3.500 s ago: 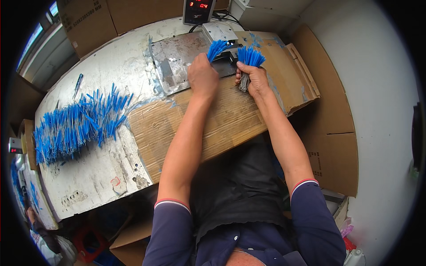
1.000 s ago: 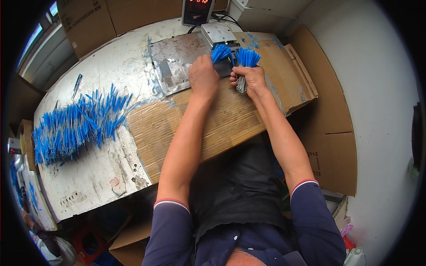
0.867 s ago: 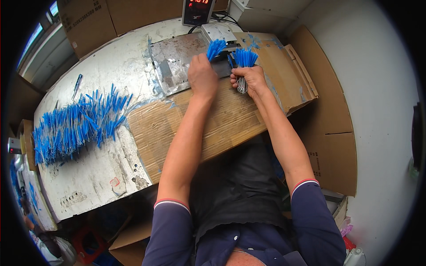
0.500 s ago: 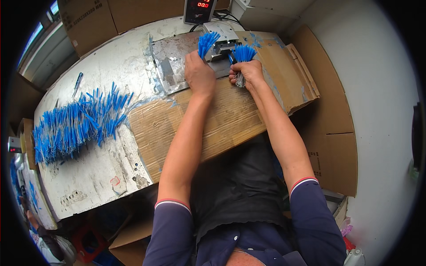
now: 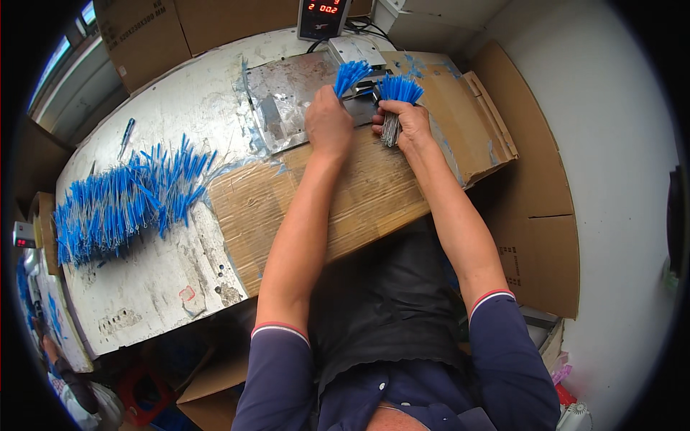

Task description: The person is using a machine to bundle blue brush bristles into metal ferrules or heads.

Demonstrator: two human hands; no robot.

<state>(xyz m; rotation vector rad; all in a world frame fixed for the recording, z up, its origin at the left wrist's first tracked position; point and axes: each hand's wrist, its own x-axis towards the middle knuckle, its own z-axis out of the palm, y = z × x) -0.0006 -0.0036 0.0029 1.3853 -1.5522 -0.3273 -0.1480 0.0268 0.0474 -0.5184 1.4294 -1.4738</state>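
Observation:
My left hand point(image 5: 329, 123) is closed around a bunch of thin blue tube brushes point(image 5: 351, 75), their blue ends fanning out above my fingers. To its right, my right hand point(image 5: 407, 123) grips a second bundle of the same brushes point(image 5: 400, 89). Grey wire stems with small loops point(image 5: 390, 131) hang out below that fist. A dark piece lies by the right fingertips, too small to make out. Just beyond both hands stands a small metal machine point(image 5: 357, 50), its front partly covered by the brushes.
A large heap of blue tube brushes point(image 5: 129, 197) lies on the white worktable point(image 5: 165, 266) at left, near a pen point(image 5: 126, 136). Flattened cardboard point(image 5: 280, 208) covers the table's front. A box with a red display point(image 5: 323, 20) stands at the back. Another person's arm point(image 5: 52, 350) shows at far left.
My left hand has shifted slightly right with its bunch, toward the right hand. The right-hand bundle has moved a little and its wire ends show more. The red display reads differently.

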